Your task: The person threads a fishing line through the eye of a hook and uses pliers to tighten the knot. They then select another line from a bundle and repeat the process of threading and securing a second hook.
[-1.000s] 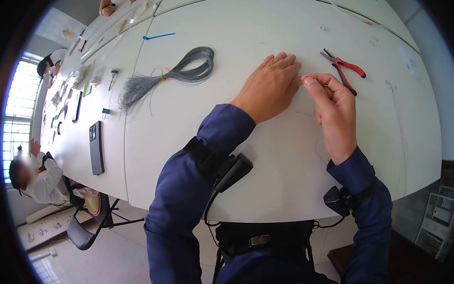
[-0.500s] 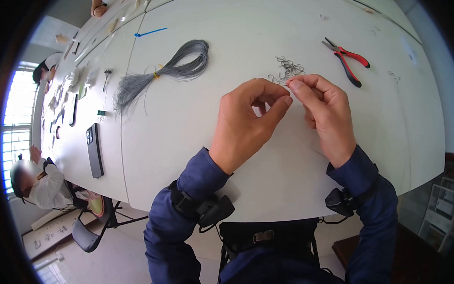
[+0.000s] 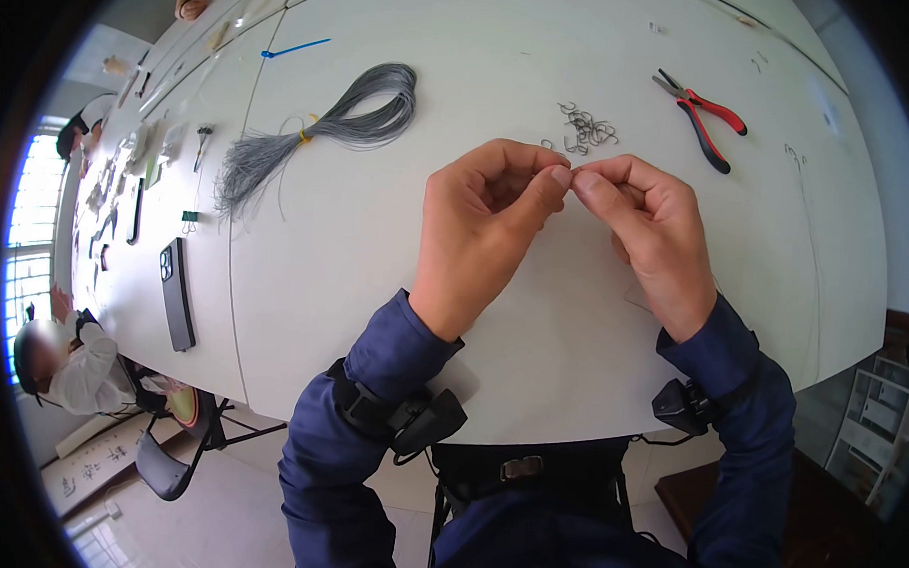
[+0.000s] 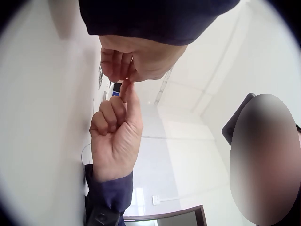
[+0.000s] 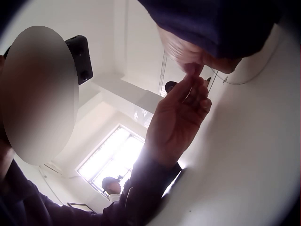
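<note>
In the head view my left hand (image 3: 481,230) and right hand (image 3: 656,236) meet fingertip to fingertip over the table, just in front of a small pile of dark fish hooks (image 3: 590,129). The right thumb and forefinger pinch a thin line (image 5: 257,75), which loops away from the fingers in the right wrist view. Left thumb and forefinger pinch at the same spot; I cannot tell which tiny thing they hold, as the fingertips hide it. Both wrist views show the hands raised off the tabletop.
Red-handled pliers (image 3: 700,120) lie beyond my right hand. A tied bundle of grey line (image 3: 330,124), a blue cable tie (image 3: 296,48) and a black phone (image 3: 177,294) lie to the left. Another thin line (image 3: 814,247) runs down the right side. Other people sit around the table.
My left hand has drawn back from over the hook pile, uncovering it, and turned to bring its thumb and forefinger against the right fingertips. The right hand has moved slightly left.
</note>
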`<state>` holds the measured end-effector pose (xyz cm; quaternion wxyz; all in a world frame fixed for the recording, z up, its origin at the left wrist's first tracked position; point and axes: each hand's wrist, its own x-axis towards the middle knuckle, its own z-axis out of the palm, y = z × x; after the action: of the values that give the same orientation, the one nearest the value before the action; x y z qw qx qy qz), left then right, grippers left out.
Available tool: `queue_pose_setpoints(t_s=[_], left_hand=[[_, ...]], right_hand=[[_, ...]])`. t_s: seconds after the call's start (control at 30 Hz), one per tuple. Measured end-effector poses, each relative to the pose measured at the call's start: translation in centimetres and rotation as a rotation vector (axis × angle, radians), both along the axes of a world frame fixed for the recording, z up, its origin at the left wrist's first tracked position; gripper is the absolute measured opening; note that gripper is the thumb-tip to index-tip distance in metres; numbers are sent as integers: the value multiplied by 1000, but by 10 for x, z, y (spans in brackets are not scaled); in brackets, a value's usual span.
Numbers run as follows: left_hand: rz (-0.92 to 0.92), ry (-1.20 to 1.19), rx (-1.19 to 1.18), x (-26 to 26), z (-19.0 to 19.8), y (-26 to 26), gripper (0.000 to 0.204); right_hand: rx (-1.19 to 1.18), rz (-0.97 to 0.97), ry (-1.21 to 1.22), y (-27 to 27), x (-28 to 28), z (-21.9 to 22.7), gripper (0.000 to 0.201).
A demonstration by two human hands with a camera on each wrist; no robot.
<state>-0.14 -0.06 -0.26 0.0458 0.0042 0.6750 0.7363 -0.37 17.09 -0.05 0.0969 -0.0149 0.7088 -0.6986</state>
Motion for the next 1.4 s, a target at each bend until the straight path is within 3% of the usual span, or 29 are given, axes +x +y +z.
queue_pose_setpoints(t_s=[0.23, 0.43, 0.63, 1.0, 1.4], left_hand=[[-6, -28, 96, -1, 0, -2, 21], [-11, -61, 111, -2, 2, -2, 22], [-54, -67, 115, -1, 0, 1, 22], [-25, -50, 49, -1, -2, 2, 22], [-66, -101, 138, 1, 3, 1, 23]], right_hand=[[68, -9, -13, 2, 1, 9, 25], [-42, -166, 24, 1, 1, 9, 26], [20, -28, -15, 0, 3, 11, 25], [70, 1, 3, 2, 2, 9, 23], [51, -65, 46, 0, 4, 12, 24]])
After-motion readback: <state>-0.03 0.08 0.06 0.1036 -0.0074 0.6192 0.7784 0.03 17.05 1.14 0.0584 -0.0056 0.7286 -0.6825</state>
